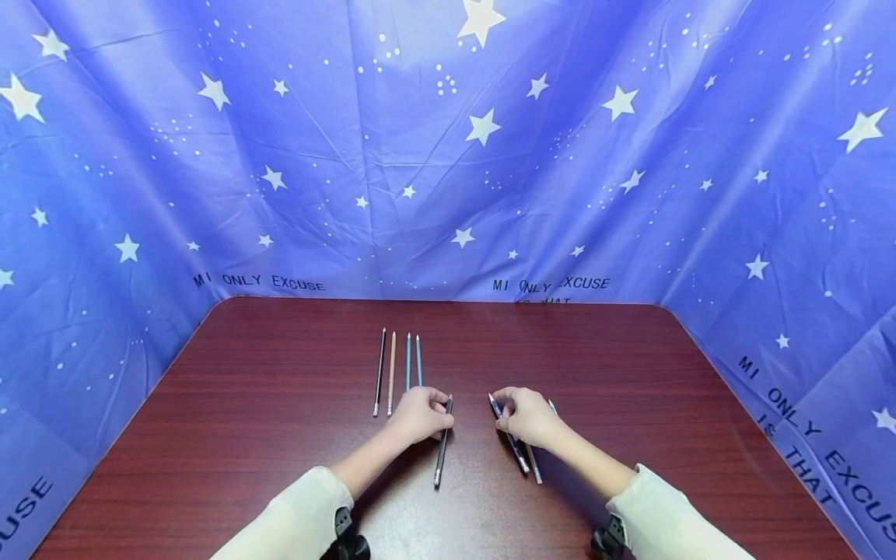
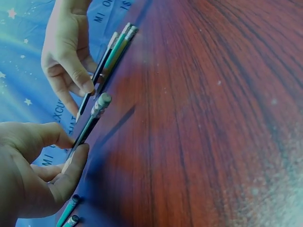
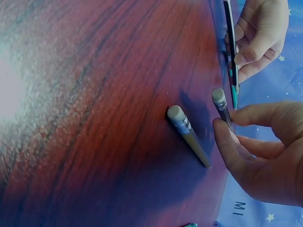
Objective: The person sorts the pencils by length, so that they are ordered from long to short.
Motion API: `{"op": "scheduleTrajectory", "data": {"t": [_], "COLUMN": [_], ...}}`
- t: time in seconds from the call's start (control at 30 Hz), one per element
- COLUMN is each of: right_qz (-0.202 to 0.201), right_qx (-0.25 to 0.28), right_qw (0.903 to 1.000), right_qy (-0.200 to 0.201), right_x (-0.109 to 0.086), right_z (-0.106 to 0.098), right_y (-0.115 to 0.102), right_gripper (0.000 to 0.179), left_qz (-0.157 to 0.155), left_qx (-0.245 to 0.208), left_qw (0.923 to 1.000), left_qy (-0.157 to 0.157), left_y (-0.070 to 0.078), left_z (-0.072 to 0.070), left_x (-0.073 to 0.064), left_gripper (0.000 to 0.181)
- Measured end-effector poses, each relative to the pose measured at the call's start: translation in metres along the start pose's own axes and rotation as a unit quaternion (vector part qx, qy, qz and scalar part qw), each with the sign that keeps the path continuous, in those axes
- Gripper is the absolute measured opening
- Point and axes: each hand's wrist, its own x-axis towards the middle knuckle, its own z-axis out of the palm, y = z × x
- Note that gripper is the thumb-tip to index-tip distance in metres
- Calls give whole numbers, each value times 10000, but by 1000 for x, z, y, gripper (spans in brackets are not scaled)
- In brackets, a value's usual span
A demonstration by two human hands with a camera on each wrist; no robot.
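Note:
My left hand [image 1: 420,414] pinches a dark pencil [image 1: 442,459] between thumb and fingers, its eraser end toward me. In the left wrist view this pencil [image 2: 98,111] slants up from the fingertips, casting a shadow on the table. To the right, my right hand [image 1: 533,420] pinches another dark pencil [image 1: 518,455] by its upper part, the sharpened tip pointing away. A tan pencil [image 3: 196,146] lies on the table beside that hand, partly hidden under it in the head view. Past the right hand shows the pale tip of a pencil [image 1: 552,407].
Left of the left hand, a black pencil [image 1: 380,373], a tan pencil [image 1: 391,373] and two teal pencils [image 1: 409,362] lie side by side, tips away. The reddish-brown table [image 1: 280,435] ends at a blue star-patterned cloth [image 1: 420,155].

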Motion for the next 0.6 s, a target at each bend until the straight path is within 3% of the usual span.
{"op": "scheduleTrajectory", "data": {"t": [0.37,0.6], "right_qz": [22,55], "right_qx": [1286,1695], "right_qw": [9914,9850], "right_qy": [-255,-316], "right_x": [5,5], "right_z": [-4,-4], "right_y": [3,2], "right_gripper": [40,39], "left_qz": [-100,-82], "left_qx": [-405,-661], "left_qw": [9991,9975], "left_qy": [102,227], "left_y": [-2,-2], "left_z": [-3,-2], "left_x": [-1,-2], "left_gripper": [36,35]}}
